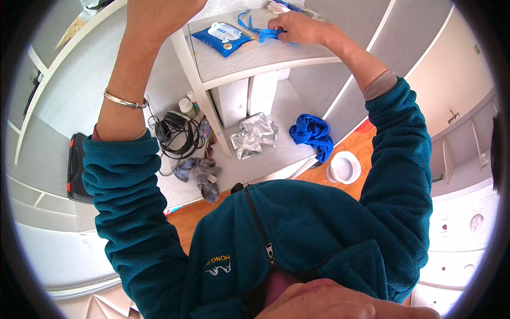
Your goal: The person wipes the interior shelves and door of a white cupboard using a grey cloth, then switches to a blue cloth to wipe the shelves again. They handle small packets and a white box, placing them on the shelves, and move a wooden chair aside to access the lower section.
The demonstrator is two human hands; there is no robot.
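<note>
My right hand (299,27) reaches onto the upper shelf (263,63), its fingers closed on a bunched blue ribbon (269,33). One loop of the ribbon lies on the shelf board to the left. Beside it rests a blue pack of wipes (223,38) with a white lid. White and blue items in clear wrapping (293,7) lie behind the hand. My left hand (165,18) is raised at the top edge, with a silver bangle (125,101) on the forearm; its fingers are cut off by the picture's edge, so what it holds is hidden.
Below are silver foil packets (255,134), a blue cloth (312,133), black headphones (175,133) with a cable, white-capped bottles (186,107) and a grey patterned cloth (199,175). An upright divider (199,87) separates the compartments. A white bucket (344,167) stands on the wooden floor; a black case (77,171) is at left.
</note>
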